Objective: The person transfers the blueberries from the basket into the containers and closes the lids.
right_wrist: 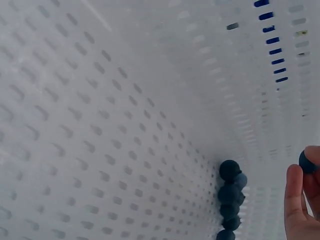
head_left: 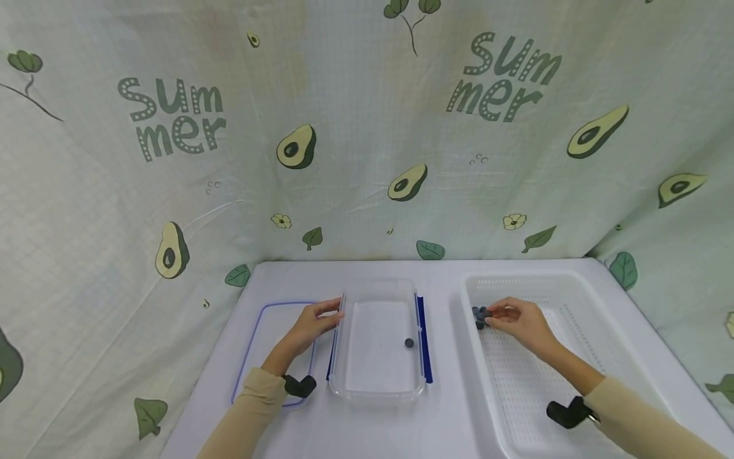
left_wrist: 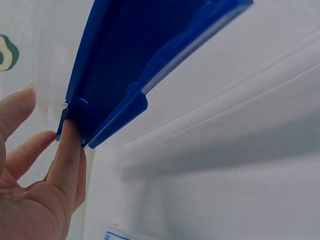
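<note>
Clear plastic container (head_left: 378, 357) is open from above; low on its right, blue side flap (head_left: 425, 344) then white perforated basket (head_left: 518, 398) obstruct, left hand (head_left: 309, 330) blocks its left.

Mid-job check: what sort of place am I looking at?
Probably a staged tabletop workspace, though the wider room is out of sight: avocado-printed cloth hangs behind a white table, and a black camera sits at each wrist.

the berries (right_wrist: 228, 194) by the right hand (head_left: 523, 324) were dusky blue, the slotted basket (head_left: 527, 382) under it white. by the left hand (head_left: 312, 328), the clear box (head_left: 373, 357) bore deep blue clips (head_left: 425, 344), the lid (head_left: 275, 322) a blue rim (head_left: 249, 349). beyond both hands, the grey-green curtain (head_left: 344, 83) showed avocados (head_left: 408, 183), leaves (head_left: 430, 250) and dotted "summer" lettering (head_left: 496, 100).
</note>
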